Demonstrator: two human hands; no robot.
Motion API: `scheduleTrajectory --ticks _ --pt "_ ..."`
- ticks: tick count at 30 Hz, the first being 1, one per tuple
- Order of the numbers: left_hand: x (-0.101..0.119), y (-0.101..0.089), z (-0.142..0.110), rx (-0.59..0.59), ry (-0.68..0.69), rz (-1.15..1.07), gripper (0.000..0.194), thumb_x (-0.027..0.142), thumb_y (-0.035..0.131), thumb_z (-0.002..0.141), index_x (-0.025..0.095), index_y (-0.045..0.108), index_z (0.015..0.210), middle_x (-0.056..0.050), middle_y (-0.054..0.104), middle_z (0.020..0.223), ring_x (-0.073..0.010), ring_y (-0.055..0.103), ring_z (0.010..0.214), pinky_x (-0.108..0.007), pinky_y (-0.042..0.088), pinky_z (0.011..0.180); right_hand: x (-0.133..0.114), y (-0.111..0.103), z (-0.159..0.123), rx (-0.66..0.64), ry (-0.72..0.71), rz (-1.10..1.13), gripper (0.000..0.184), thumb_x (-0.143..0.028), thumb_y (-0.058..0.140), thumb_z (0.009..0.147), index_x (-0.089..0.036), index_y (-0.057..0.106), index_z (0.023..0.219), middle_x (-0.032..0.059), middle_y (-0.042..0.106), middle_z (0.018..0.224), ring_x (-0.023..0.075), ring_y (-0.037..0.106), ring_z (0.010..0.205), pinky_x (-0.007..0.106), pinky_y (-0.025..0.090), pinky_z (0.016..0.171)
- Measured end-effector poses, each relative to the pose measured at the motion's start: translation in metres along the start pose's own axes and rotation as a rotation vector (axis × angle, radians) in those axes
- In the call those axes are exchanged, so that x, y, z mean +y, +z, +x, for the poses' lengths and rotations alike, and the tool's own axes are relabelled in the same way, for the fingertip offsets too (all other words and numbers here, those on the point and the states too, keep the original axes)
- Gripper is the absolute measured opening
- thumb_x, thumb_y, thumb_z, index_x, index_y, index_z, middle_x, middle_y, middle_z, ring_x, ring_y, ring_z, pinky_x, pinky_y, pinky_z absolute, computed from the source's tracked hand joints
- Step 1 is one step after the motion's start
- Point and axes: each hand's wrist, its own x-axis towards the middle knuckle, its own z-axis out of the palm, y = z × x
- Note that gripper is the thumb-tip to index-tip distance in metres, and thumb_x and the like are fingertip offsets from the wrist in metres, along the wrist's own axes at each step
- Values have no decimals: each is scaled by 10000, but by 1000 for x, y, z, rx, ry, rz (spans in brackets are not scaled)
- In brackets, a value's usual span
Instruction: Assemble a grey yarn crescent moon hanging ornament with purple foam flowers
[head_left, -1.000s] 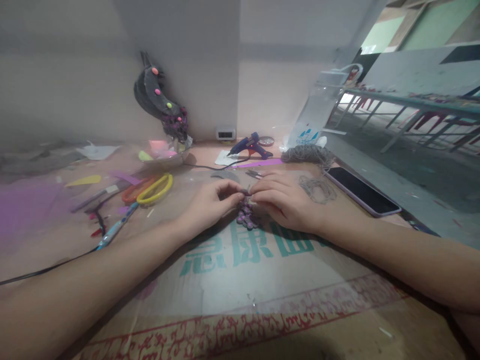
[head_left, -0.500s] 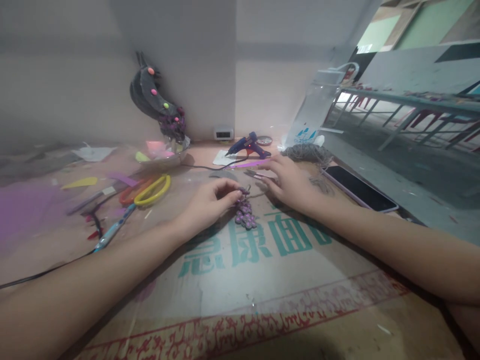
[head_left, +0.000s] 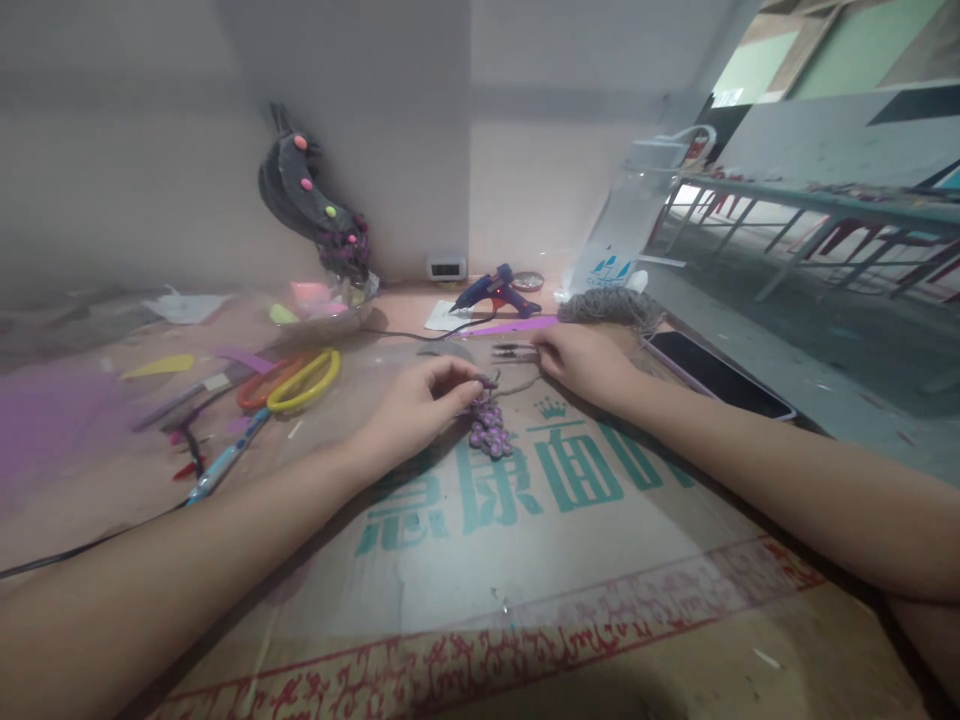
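Between the thumb and fingers of my left hand (head_left: 431, 398) is the top of a small purple bobbly cluster (head_left: 491, 432), which hangs down onto the printed sheet (head_left: 450, 590). My right hand (head_left: 581, 358) is closed, its fingers curled around the end of a small two-bladed tool that looks like thread snips (head_left: 513, 351). The blades point left, above the cluster. A thin grey yarn strand (head_left: 523, 387) runs from the cluster towards my right fingers; whether they grip it too is hidden.
At the back are a blue glue gun (head_left: 487, 290), a small digital clock (head_left: 446, 267) and a grey yarn heap (head_left: 609, 308). A clear bottle (head_left: 619, 225) and a phone (head_left: 716, 375) are right. Yellow-handled scissors (head_left: 304, 382) and a decorated grey crescent (head_left: 300, 180) are left.
My right hand has gone from spread fingers to a closed grip on the snips, whose blades now lie more level. My left hand and the purple cluster have barely moved.
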Motion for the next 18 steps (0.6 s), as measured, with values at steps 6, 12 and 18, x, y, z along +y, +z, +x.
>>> scheduleTrajectory --ticks 6,12,18 --pt "2 0 -1 16 -14 -19 164 346 601 872 193 629 925 -23 700 896 -140 636 773 -266 499 716 -16 -10 -8 374 4 391 217 -198 372 961 -186 570 1050 72 672 951 200 629 851 325 487 760" --pt "5 1 0 33 -12 -175 93 283 585 871 190 572 868 -3 629 798 -127 581 704 -266 483 680 -43 -17 -19 199 -240 423 445 -543 364 985 -187 601 1107 92 680 1025 219 631 922 343 489 800" --pt "2 4 1 -8 4 -368 104 259 587 879 176 524 878 3 598 782 -117 567 714 -255 468 695 -33 -14 -19 213 -293 253 519 -540 310 998 -156 660 1011 102 704 909 232 632 846 350 468 767"
